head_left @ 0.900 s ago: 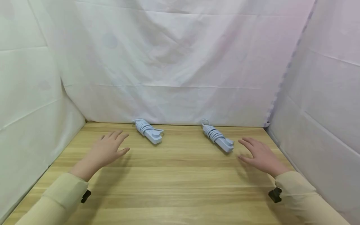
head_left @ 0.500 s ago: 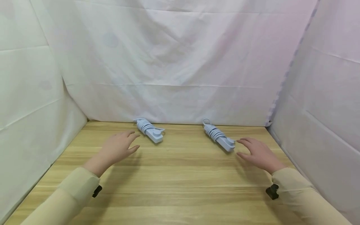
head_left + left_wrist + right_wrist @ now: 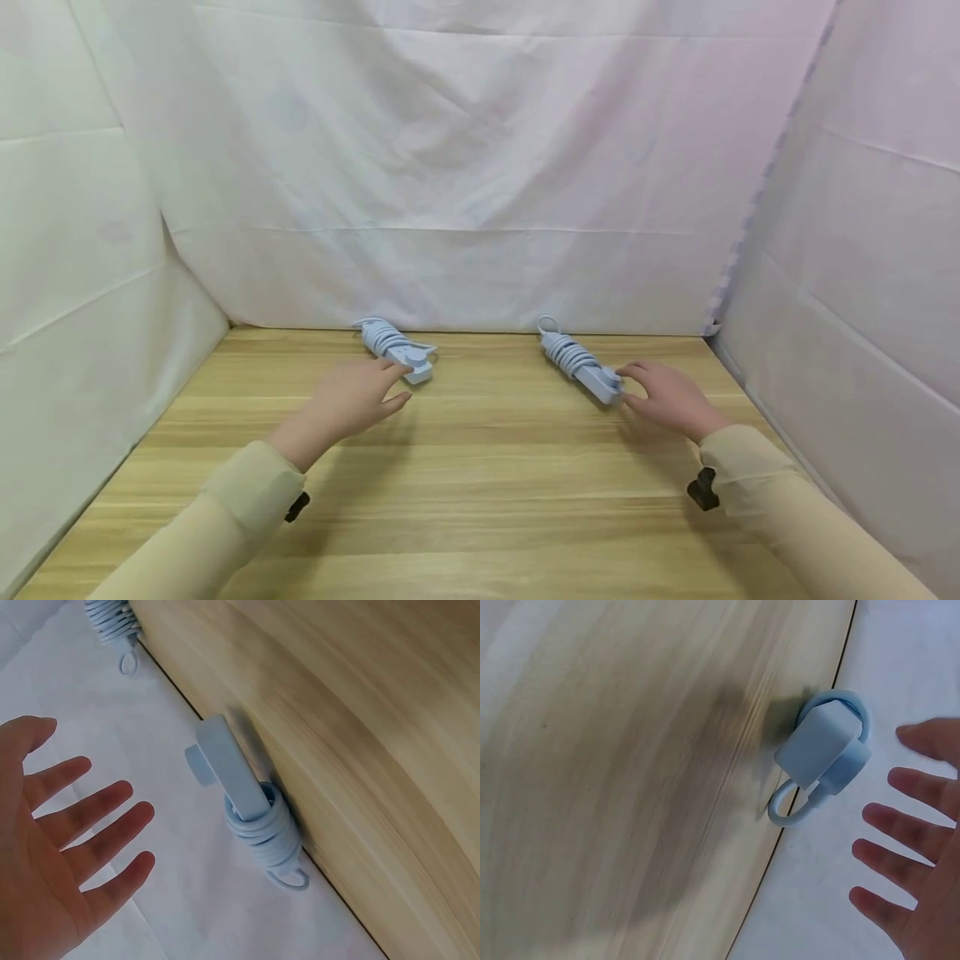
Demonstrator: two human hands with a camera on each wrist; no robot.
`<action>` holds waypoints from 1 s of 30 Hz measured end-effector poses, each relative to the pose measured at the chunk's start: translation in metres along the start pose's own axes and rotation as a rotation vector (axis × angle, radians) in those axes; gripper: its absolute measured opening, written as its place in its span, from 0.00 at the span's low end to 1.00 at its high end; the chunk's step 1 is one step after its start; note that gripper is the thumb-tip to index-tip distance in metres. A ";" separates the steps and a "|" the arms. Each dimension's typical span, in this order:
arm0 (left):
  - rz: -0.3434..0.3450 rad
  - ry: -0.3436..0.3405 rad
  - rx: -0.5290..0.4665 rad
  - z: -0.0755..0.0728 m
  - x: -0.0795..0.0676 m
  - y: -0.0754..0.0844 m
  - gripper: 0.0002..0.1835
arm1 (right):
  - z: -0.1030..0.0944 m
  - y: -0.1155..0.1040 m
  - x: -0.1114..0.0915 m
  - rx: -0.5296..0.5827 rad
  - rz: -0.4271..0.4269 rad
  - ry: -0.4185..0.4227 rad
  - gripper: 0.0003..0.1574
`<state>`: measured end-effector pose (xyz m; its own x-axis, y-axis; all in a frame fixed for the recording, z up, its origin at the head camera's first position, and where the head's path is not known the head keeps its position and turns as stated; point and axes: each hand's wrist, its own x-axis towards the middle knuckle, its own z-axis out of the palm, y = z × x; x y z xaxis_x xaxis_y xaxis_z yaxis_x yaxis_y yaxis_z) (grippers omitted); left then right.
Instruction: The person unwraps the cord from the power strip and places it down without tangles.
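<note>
Two pale blue power strips lie near the back of the wooden table, each with its cord wound round it and a plug on top at the near end. Just in front of the left power strip [image 3: 385, 340] is my left hand [image 3: 348, 404], its fingertips overlapping the strip's near end in the head view. In the left wrist view the fingers [image 3: 112, 844] are spread and hold nothing. My right hand [image 3: 667, 400] is at the near end of the right power strip [image 3: 573, 360], thumb and index finger around that end. The right wrist view shows those fingers [image 3: 900, 825] spread, apart from the strip.
White cloth [image 3: 450, 275] hangs behind the table's back edge, with further cloth walls on the left [image 3: 75, 275] and right [image 3: 862, 292]. The wooden tabletop [image 3: 480, 500] stretches toward me between both forearms. A dark strap piece [image 3: 703, 489] sits under the right cuff.
My left hand has moved right to the left power strip's near end. The right hand has shifted a little left toward the right power strip. Both strips lie where they were.
</note>
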<state>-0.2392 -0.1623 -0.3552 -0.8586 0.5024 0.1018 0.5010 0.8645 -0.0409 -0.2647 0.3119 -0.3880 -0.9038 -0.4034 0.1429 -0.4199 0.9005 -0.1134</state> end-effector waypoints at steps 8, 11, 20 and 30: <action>0.028 0.056 -0.011 -0.001 0.012 0.012 0.25 | 0.009 0.005 0.013 0.041 0.009 -0.016 0.26; 0.040 0.059 0.000 -0.001 0.016 0.017 0.24 | 0.012 0.006 0.019 0.060 -0.010 -0.022 0.28; 0.106 0.034 -0.008 0.000 0.031 0.034 0.23 | 0.009 0.007 0.035 0.093 -0.064 -0.098 0.26; 0.128 0.020 0.062 0.006 0.042 0.054 0.23 | 0.008 0.008 0.051 0.075 -0.091 -0.181 0.23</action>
<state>-0.2488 -0.0940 -0.3590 -0.7856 0.6087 0.1113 0.5979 0.7930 -0.1165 -0.3149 0.2970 -0.3890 -0.8590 -0.5115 -0.0218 -0.4997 0.8468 -0.1823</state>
